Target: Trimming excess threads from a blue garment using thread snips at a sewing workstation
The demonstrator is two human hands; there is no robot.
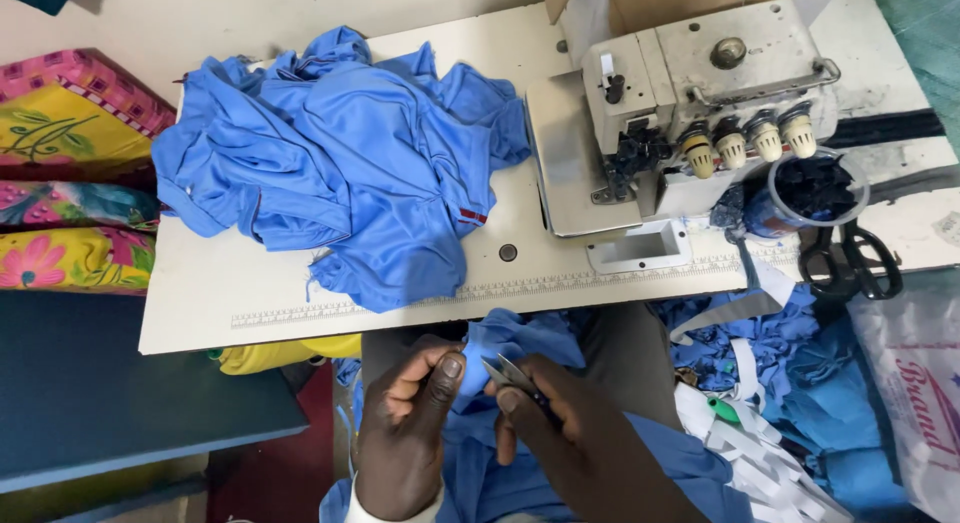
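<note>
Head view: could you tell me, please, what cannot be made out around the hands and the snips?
- Snips: handle hidden inside the right hand.
- Blue fabric pinched by the left hand: the spot being trimmed is too small to see.
- Both forearms: cut off by the bottom edge.
- Cup contents: dark, unclear.

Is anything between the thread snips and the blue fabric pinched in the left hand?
Nothing visible. The thread snips in the right hand point straight at the blue fabric pinched by the left hand, their tips right at it.
</note>
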